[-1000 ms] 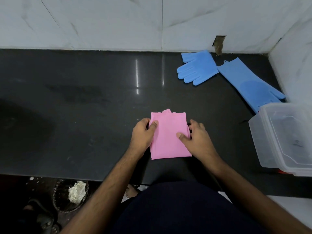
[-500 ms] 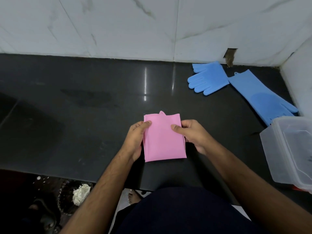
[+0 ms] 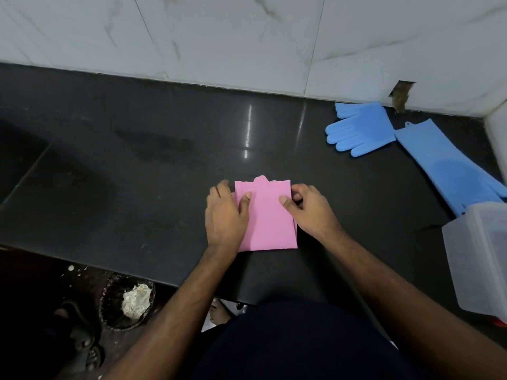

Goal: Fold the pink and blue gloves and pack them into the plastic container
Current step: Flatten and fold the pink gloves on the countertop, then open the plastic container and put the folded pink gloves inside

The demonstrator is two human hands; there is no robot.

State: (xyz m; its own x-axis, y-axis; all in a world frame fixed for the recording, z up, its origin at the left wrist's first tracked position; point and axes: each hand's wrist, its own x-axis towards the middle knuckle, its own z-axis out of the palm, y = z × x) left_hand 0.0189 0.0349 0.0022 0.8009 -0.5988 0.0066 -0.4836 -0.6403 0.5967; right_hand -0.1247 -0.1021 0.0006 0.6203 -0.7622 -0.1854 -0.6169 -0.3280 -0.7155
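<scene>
Both hands, left hand and right hand, pinch the smooth, folded pink glove, a rectangle lying lengthwise away from the person.

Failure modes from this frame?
1. The folded pink gloves are held only at their side edges by the left hand and right hand; lifted loosely, the fold may spring open.
2. The plastic container sits at the counter's near right edge; a nudge while packing might tip it off.
3. Both blue gloves lie unfolded, far back.
</scene>
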